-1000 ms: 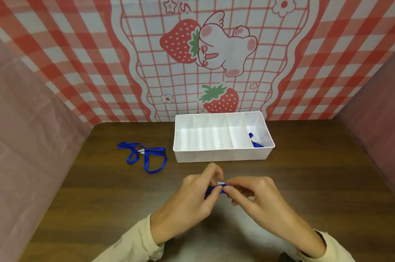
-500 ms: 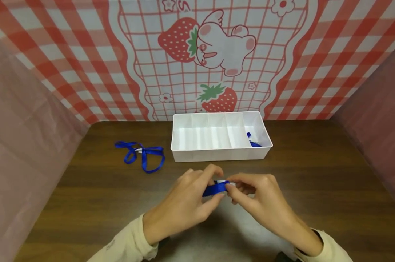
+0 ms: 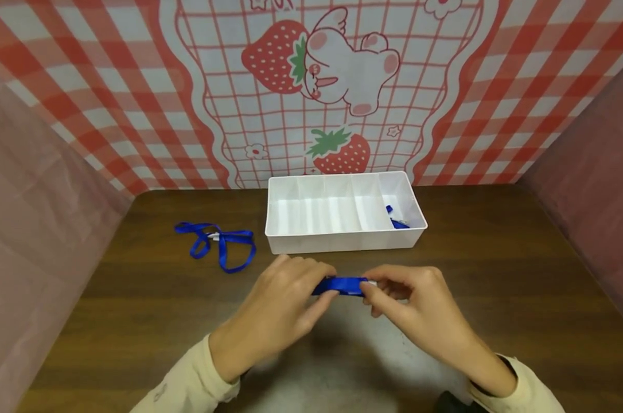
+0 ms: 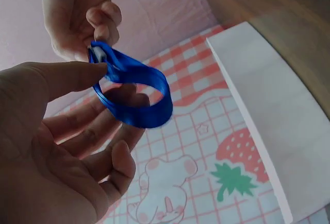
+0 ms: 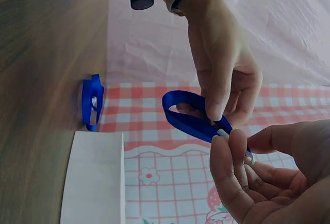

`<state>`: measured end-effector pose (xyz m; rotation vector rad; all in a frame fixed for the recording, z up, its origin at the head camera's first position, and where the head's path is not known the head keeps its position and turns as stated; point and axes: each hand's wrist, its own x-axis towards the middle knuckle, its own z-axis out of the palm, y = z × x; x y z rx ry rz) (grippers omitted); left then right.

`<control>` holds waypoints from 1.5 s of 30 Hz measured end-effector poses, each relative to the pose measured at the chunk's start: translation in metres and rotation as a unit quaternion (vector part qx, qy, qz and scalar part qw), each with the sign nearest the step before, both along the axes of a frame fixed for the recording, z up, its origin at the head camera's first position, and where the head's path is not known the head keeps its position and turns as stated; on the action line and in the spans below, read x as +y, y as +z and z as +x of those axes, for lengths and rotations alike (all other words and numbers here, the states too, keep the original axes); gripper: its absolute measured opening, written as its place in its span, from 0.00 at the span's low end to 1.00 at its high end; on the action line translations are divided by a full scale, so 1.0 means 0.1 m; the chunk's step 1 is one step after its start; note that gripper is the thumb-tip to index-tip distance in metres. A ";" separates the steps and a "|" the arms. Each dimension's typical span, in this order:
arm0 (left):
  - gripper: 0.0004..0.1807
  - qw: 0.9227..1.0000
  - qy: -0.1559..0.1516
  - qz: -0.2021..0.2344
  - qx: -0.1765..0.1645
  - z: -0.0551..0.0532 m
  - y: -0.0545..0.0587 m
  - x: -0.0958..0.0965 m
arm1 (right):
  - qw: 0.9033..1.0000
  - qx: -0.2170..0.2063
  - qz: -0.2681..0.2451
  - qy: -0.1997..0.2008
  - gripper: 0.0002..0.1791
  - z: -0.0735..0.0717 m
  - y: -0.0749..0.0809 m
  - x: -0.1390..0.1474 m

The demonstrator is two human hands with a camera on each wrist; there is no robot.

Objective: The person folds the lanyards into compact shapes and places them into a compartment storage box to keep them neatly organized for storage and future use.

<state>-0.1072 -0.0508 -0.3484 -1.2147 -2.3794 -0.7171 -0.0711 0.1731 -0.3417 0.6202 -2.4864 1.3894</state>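
In the head view a blue lanyard [image 3: 345,285], wound into a flat band, is held above the table between both hands. My left hand [image 3: 277,304] grips its left part between thumb and fingers. At the other end my right hand [image 3: 427,307] pinches it where a white fitting [image 5: 221,132] shows. The left wrist view shows the lanyard [image 4: 154,100] as a rounded loop, its left thumb pressing near the white piece and the fingers behind. Part of the fitting is hidden by the right fingertips.
A white divided box [image 3: 339,243] stands behind the hands. Small blue pieces [image 3: 400,224] lie in its rightmost compartment. Left of it a loosely looped blue lanyard [image 3: 229,237] with a white fitting lies on the wooden table [image 3: 136,298]. A checked cloth [image 3: 125,86] hangs behind.
My left hand has shifted left and up along the lanyard, baring more of the blue band between the hands. The right hand keeps its pinch. The head view has tilted slightly.
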 end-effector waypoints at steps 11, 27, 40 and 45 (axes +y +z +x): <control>0.10 0.993 -0.030 -0.061 0.096 -0.07 0.02 -0.05 | 0.998 -0.055 -0.019 -0.013 0.03 -0.01 0.11 0.12; 0.08 0.994 -0.044 -0.033 0.095 -0.10 0.09 -0.10 | 0.989 -0.116 -0.075 0.051 0.04 -0.02 0.17 0.25; 0.12 0.992 -0.075 -0.002 0.102 -0.05 0.12 -0.17 | 0.991 -0.111 -0.071 0.029 0.05 -0.02 0.32 0.46; 0.10 0.993 -0.063 0.020 0.102 -0.01 0.16 -0.16 | 0.990 -0.118 -0.068 0.039 0.06 -0.03 0.34 0.51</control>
